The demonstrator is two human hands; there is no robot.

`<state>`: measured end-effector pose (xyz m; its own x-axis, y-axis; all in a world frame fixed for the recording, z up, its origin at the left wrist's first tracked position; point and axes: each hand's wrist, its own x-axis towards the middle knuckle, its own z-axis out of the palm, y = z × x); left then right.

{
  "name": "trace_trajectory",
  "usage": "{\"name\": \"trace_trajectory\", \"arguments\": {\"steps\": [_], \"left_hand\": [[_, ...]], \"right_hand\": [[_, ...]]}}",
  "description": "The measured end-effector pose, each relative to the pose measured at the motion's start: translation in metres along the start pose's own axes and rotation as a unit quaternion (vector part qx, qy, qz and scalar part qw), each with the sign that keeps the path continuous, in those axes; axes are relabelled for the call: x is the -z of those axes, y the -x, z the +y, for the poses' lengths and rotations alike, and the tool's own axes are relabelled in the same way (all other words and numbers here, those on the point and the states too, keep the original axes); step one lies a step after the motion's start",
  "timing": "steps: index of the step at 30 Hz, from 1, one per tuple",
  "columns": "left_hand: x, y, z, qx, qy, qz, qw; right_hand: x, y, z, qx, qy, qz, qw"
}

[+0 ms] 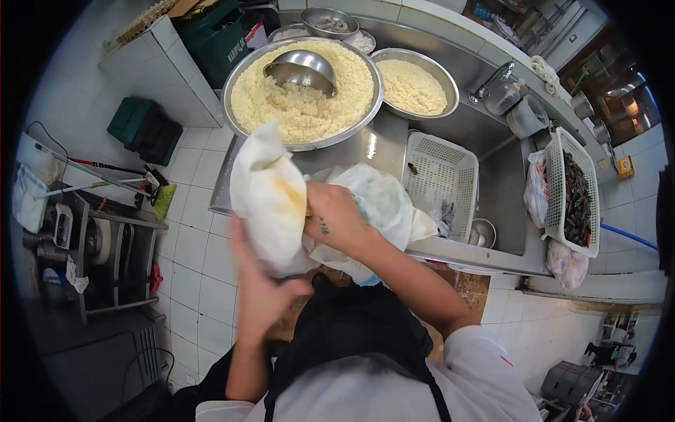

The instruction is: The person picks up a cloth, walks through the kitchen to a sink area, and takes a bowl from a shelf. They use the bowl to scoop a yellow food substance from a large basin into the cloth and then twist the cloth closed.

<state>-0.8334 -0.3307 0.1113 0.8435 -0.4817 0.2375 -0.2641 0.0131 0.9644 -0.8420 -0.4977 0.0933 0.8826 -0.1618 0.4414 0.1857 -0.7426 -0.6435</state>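
Note:
A bulging white cloth [271, 204] with a yellow stain is up in front of me, over the counter's front edge. My right hand [336, 216] is closed on its right side, fingers partly hidden in the folds. Blurred by motion, my left hand [264, 281] curls round the lower left of the cloth, thumb underneath and fingers along its left side. Just right of my right hand lies a crumpled whitish bundle [376, 193] with a greenish tint showing through. Behind the cloth stands a large metal bowl [233, 116] of pale yellow grains, with a smaller metal bowl [301, 65] tipped in it.
A second bowl of grains [415, 84] stands beside the large one. In the sink are a white perforated basket [439, 165] and a small metal bowl [483, 232]. A basket of dark shellfish-like pieces [576, 190] stands at the right. Left of me is a metal shelf [119, 246].

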Motion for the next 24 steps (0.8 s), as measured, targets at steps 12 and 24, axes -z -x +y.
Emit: {"name": "trace_trajectory", "arguments": {"steps": [12,24], "left_hand": [[-0.027,-0.019,-0.058,0.274,0.192,0.059,0.94],[-0.046,-0.009,-0.022,0.326,0.261,0.118,0.901]], "right_hand": [[0.054,-0.094,0.068,-0.121,-0.096,0.031,0.988],[0.064,-0.202,0.184,-0.061,0.19,-0.037,0.979]]}}
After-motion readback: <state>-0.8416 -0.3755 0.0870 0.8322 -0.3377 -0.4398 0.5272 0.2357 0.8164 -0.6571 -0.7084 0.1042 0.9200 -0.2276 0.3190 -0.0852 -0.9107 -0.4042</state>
